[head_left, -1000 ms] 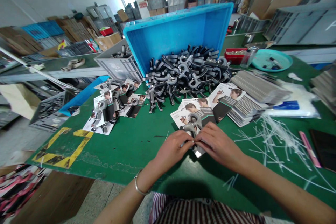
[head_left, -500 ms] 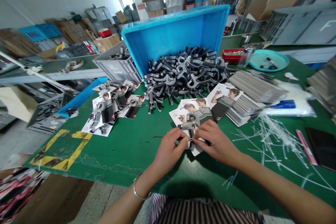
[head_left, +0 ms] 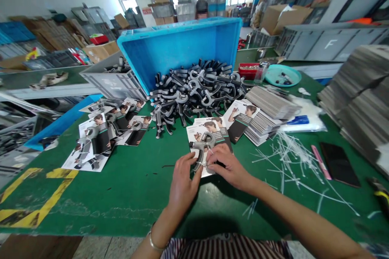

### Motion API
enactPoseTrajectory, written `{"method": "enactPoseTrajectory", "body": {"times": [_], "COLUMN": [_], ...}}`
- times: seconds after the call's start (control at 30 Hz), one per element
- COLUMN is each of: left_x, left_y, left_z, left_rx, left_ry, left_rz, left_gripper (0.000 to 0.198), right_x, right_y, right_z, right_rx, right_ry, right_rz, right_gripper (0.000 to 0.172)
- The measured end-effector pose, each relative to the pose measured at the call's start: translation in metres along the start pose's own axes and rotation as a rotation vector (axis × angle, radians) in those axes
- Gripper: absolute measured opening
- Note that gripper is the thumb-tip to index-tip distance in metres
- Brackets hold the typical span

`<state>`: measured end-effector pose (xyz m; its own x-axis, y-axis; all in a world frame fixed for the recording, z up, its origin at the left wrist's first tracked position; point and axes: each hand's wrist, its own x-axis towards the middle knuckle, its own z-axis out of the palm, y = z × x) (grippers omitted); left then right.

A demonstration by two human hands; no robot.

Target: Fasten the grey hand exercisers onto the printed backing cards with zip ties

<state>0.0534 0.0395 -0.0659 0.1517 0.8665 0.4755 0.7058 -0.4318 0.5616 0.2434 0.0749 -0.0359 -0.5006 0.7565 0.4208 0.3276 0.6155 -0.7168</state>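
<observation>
The left hand (head_left: 184, 182) rested half-curled at the lower end of the nearer-left handle — whether it gripped, one could not tell — while the right hand (head_left: 227, 166) pinched a thin white plastic tie (head_left: 203, 164) across it. The grey-and-black, V-shaped spring exerciser (head_left: 208, 139) lay just beyond both hands, coil away, handles toward the person, on a printed white cardboard card (head_left: 192, 132) on the green table (head_left: 142, 194).

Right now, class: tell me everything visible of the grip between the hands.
The grip is grey and black, with a curved, plastic-looking head, a metal-looking coil and a knob at its left. It lies on a printed card, head at the far end. The left hand is at one handle's end; the right hand hides much of the other.
</observation>
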Motion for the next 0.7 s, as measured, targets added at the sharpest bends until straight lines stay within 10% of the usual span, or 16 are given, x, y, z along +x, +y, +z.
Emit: {"method": "enactPoseTrajectory", "body": {"times": [0.2, 0.43, 0.53, 0.7], "left_x": [0.009, 0.056, 0.064, 0.031], "left_y": [-0.031, -0.142, -0.133, -0.06], "left_z": [-0.053, -0.168, -0.147, -0.036], "left_rx": [0.13, 0.616, 0.582, 0.175], "left_ry": [0.109, 0.49, 0.396, -0.047], "left_rz": [0.091, -0.254, -0.25, 0.026], "left_gripper": [0.023, 0.048, 0.067, 0.036], "right_x": [-0.073, -0.175, -0.163, -0.136], "right_y": [0.02, 0.09, 0.089, 0.072], "right_z": [-0.038, -0.108, -0.111, -0.122], "right_rx": [-0.3, -0.718, -0.776, -0.705], "right_ry": [0.38, 0.099, -0.023, 0.016], "right_rz": [0.23, 0.762, 0.846, 0.863], "right_gripper": [0.011, 0.018, 0.015, 0.009]}}
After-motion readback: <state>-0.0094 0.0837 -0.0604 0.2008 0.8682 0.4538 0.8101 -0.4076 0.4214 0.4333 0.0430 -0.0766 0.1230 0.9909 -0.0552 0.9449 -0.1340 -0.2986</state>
